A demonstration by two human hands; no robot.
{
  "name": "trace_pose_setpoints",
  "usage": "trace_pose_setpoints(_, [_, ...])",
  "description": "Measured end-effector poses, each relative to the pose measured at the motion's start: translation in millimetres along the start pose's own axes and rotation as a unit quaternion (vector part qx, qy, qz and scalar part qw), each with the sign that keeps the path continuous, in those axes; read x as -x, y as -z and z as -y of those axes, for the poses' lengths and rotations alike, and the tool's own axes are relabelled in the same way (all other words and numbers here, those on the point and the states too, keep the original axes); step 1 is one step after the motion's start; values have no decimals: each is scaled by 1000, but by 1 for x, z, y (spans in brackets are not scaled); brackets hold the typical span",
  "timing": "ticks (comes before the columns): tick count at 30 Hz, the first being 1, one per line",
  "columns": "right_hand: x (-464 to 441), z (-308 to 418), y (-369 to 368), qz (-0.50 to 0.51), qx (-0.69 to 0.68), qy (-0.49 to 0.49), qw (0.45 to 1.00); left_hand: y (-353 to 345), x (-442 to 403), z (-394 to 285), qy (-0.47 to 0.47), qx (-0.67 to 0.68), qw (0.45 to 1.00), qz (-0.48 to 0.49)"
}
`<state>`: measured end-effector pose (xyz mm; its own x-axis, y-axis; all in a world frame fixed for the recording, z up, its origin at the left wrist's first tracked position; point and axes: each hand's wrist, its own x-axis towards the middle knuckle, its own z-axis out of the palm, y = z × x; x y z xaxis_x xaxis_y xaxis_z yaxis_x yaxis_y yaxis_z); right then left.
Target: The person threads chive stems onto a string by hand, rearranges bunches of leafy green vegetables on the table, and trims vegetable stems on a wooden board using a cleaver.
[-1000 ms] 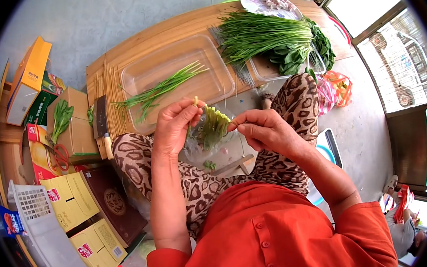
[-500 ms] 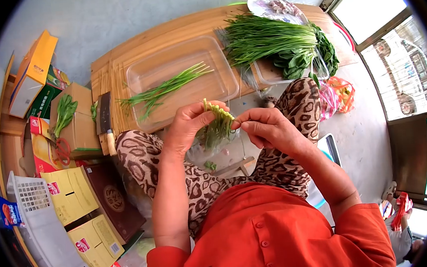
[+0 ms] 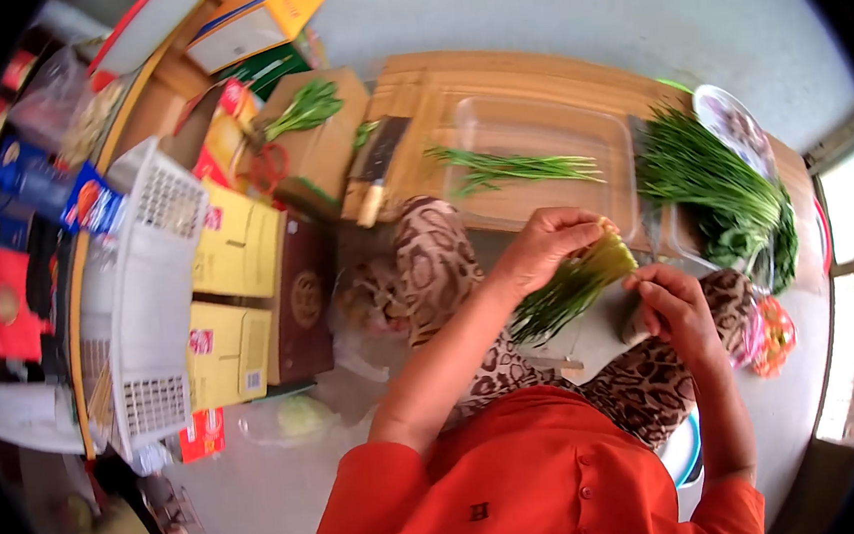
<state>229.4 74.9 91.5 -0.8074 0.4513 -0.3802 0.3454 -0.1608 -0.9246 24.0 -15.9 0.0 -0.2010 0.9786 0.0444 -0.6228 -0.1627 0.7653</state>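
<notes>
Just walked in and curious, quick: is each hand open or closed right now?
Left hand: closed, holding a bunch of green stalks.
Right hand: fingers bent, close beside the bunch; can't tell whether it holds anything.

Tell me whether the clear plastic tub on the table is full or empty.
Nearly empty: one thin bunch of green stalks lies across the clear tub, with bare bottom showing around it.

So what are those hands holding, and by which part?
The left hand grips a bunch of green stalks near its pale ends. Whether the right hand beside it holds anything, I can't tell.
</notes>
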Motion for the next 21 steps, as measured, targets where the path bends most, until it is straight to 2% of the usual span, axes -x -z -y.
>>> trace_pose_setpoints(3, [-6,-4,-2,8,22,21,999,-4,8,1,-9,52,998,-32])
trace_pose_setpoints(5, [-9,-2,-5,9,50,29,998,-7,12,-2,-29,28,998,-57])
trace_pose_setpoints(7, [-15,-2,-6,-78,252,197,944,-12,14,-2,-50,-16,995,-85])
trace_pose_setpoints(8, [-17,0,-8,-84,251,195,944,-13,15,-3,-47,-15,996,-80])
trace_pose_setpoints(10, [-21,6,-9,-85,331,234,910,-20,13,2,-92,-116,982,-118])
trace_pose_setpoints(12, [-28,1,-8,-103,368,266,885,-32,14,-1,-98,-174,970,-140])
trace_pose_setpoints(14, [-27,2,-8,-116,355,245,895,-37,13,0,-108,-183,963,-168])
trace_pose_setpoints(16, [-27,4,-7,-113,344,246,899,-35,12,-1,-76,-164,970,-164])
trace_pose_setpoints(19, [-29,-4,-3,-129,336,293,886,-44,11,-2,-99,-114,976,-159])
trace_pose_setpoints(21, [-25,-2,-3,-134,336,285,888,-46,11,-2,-92,-97,979,-157])
